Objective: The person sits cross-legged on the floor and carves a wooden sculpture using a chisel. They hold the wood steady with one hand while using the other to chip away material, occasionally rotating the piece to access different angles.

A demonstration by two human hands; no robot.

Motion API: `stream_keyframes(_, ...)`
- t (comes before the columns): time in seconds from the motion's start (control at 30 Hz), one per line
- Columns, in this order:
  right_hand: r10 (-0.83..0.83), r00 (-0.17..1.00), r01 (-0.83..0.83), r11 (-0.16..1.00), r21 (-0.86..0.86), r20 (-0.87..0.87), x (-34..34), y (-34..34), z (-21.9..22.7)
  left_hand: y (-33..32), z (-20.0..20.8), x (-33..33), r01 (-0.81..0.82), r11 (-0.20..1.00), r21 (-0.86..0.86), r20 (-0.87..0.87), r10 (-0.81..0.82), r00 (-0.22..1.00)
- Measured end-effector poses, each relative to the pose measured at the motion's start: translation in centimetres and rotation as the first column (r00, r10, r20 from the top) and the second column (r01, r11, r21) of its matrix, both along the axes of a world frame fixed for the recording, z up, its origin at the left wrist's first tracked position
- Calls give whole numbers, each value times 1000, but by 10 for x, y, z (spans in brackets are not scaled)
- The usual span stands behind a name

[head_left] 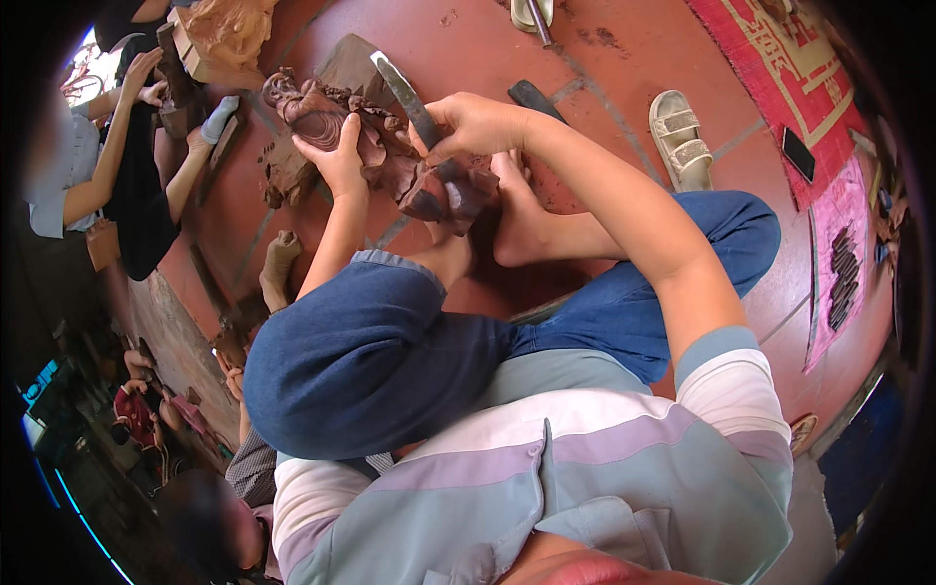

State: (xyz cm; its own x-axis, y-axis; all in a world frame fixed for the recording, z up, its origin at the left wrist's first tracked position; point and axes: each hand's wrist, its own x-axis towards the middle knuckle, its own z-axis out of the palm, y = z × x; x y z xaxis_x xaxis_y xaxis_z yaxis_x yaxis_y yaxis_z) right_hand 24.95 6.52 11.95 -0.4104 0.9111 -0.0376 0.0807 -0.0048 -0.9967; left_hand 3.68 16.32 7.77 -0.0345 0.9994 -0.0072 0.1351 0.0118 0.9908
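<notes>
Striped shirt [546, 468] and blue jeans [390, 361] fill our lower view, one knee raised. Our right hand [478, 125] is closed around a chisel [405, 93], its flat blade pointing up and away. Our left hand [341, 161] clasps the dark brown wood carving [390, 156] from the far side. That carving rests on the red tiled floor [604, 58], against our bare foot [517, 224]. A beige sandal [681, 138] lies well apart at right.

phone [799, 153]: flat black rectangle, dark screen, lying on the red patterned mat [780, 58] at upper right; no packages, labels or signs
</notes>
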Motion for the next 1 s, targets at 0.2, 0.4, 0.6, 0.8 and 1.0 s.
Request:
stream_keyframes(0.2, -10, 990, -9, 991, -137, -142, 2, -8, -2, 1, -1, -1, 16, 999, -33, 4, -16, 1000)
stream_keyframes(0.4, 56, 997, -57, 998, -16, -57, -2, -11, 3, -2, -3, -4, -23, 1000, 12, -41, 24, 999)
stream_keyframes(0.6, -68, 986, 43, 986, -159, -152, 1, -6, -14, 1, -2, 0, 27, 999, -18, -7, -27, 1000)
stream_keyframes(0.8, -14, 924, -19, 997, -81, -383, 0, -22, -22, 2, -1, -3, 18, 1000, -15, -2, -18, 1000)
stream_keyframes(1.0, -89, 943, 31, 983, -181, -321, 4, -20, -12, -1, 3, 1, 9, 1000, -12, 4, -9, 1000)
